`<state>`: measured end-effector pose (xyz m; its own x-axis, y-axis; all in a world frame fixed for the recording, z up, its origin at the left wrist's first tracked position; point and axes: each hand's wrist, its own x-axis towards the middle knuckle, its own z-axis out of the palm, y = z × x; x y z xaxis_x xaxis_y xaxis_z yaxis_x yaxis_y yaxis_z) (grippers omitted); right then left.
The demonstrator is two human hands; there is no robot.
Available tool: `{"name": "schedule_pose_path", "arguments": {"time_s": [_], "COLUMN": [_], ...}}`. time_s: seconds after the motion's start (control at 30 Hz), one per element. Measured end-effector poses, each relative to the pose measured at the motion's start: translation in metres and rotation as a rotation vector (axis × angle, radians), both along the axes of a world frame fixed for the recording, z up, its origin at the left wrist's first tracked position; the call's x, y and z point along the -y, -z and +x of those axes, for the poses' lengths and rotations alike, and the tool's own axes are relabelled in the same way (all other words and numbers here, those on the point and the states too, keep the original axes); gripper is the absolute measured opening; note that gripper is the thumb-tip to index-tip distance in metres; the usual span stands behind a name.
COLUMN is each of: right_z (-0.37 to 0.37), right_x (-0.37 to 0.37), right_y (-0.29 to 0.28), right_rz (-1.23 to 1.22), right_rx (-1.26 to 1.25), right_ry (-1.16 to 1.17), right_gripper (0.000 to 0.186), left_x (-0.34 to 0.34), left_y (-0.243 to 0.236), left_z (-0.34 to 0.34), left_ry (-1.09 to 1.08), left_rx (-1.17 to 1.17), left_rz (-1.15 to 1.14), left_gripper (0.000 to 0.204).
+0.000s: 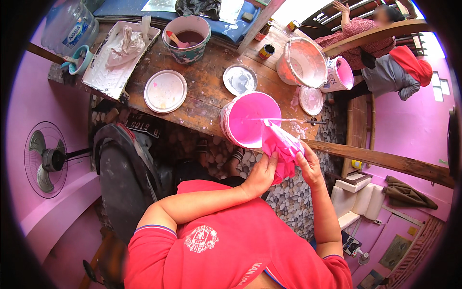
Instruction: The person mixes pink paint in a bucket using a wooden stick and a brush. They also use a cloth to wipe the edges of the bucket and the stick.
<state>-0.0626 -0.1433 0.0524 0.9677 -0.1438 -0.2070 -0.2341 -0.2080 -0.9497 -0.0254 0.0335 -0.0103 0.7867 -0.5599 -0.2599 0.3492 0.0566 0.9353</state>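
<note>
Both my hands pinch a crumpled, thin pink sheet [280, 143], a bag or cloth I cannot tell which. My left hand [261, 176] is closed on its lower left side. Its right edge is gripped by my right hand [310, 164]. The sheet's narrow top reaches over the right rim of a bucket [243, 108] with bright pink inside, standing at the table's front edge. A thin rod [293, 120] runs from the bucket to the right, beside the top of the sheet.
On the wooden table [207, 106] stand a paint tray [103, 72], two round lids [165, 91] [239, 79], a bucket of dark liquid [190, 56] with a brush [177, 40], and an orange-white bucket [291, 67]. A black seat [120, 178] is at my left. Two people stand at the far right.
</note>
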Motion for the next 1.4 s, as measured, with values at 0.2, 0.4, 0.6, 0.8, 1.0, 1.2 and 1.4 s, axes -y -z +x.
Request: {"name": "schedule_pose_path", "arguments": {"time_s": [0.2, 0.4, 0.6, 0.8, 1.0, 1.2, 1.4], "right_z": [0.002, 0.017, 0.022, 0.035, 0.032, 0.028, 0.025], "right_x": [-0.002, -0.013, -0.023, -0.029, -0.032, -0.029, -0.029], "right_y": [-0.004, -0.025, -0.022, -0.023, -0.03, -0.024, -0.022], "right_rz": [0.042, -0.486, -0.575, -0.743, -0.735, -0.707, -0.697], "right_rx": [-0.018, -0.022, 0.026, 0.277, 0.26, 0.328, 0.37], "right_ry": [0.08, 0.031, 0.126, 0.101, 0.114, 0.152, 0.174], "right_gripper": [0.034, 0.049, 0.051, 0.038, 0.021, 0.016, 0.017], "left_x": [-0.001, 0.0, 0.005, 0.008, 0.008, 0.002, 0.001], "left_y": [-0.003, 0.002, 0.011, 0.018, 0.017, 0.008, 0.002], "left_z": [0.005, 0.003, -0.001, -0.002, -0.002, 0.002, 0.004], "left_ry": [0.047, 0.09, 0.023, 0.023, 0.028, 0.126, 0.047], "left_rx": [-0.02, -0.042, 0.058, 0.099, 0.137, 0.06, 0.107], "left_rz": [-0.001, 0.005, -0.044, -0.031, -0.011, 0.019, -0.073], "left_gripper": [0.047, 0.045, 0.042, 0.042, 0.041, 0.038, 0.042]}}
